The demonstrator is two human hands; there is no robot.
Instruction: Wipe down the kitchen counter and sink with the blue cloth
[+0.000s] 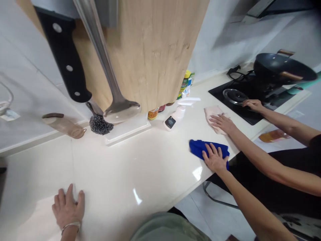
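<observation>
On the white countertop (pixel 120 167), my left hand (pixel 67 208) lies flat at the lower left, fingers spread, a bracelet at its wrist and nothing held. My right hand (pixel 215 160) rests with parted fingers on a folded blue cloth (pixel 198 147), pressing it against the counter near the front edge. Just beyond it, another person's hand (pixel 223 123) lies on a pale pink cloth (pixel 213 112). That person's other hand (pixel 253 105) touches a round lid (pixel 234 96) on the black cooktop (pixel 253 117). A white spray bottle (pixel 174 118) lies between the cloths and the wall.
A wooden board (pixel 150 50), a black-handled knife (pixel 66 60) and a metal ladle (pixel 107 67) hang close in front. Behind the counter are a steel scrubber (pixel 100 124), a clear brown container (pixel 66 126) and condiment bottles (pixel 185 83). A wok (pixel 273 67) sits on the cooktop.
</observation>
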